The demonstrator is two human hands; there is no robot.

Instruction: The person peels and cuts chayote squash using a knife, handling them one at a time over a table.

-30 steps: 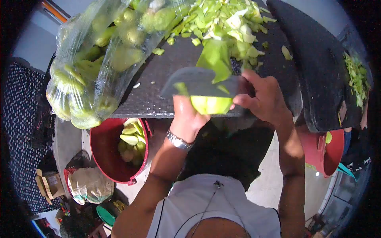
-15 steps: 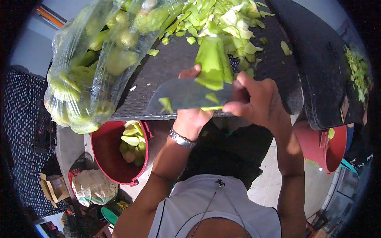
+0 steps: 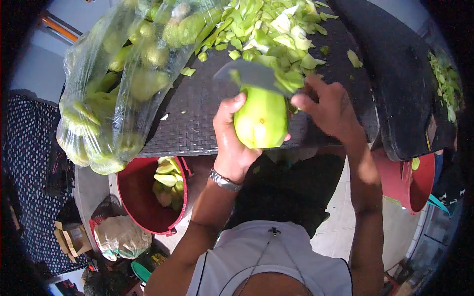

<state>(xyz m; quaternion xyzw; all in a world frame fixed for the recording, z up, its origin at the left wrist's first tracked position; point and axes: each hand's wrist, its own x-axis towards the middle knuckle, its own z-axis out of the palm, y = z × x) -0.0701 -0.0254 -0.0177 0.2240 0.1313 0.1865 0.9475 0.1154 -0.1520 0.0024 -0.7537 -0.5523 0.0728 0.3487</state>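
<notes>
A peeled pale green fruit (image 3: 260,119) rests in my left hand (image 3: 232,133), whose fingers wrap round it from the left and below. My right hand (image 3: 328,106) grips a broad knife (image 3: 252,75) by its handle, which the fingers mostly hide. The blade crosses over the far end of the fruit, with bits of green peel clinging to it. Beyond the knife lies a heap of green and whitish peelings (image 3: 276,29) on the dark woven table (image 3: 190,118).
A clear plastic bag of green fruits (image 3: 118,84) lies at the table's left. Below it, a red bucket (image 3: 148,224) holds fruit pieces. On the right are a black curved chair-like surface (image 3: 390,79) and another red bucket (image 3: 422,190).
The knife and my right hand have moved away from my body, toward the fruit's far end. The fruit's near end now shows below the blade, and the long green strip is no longer stretched out.
</notes>
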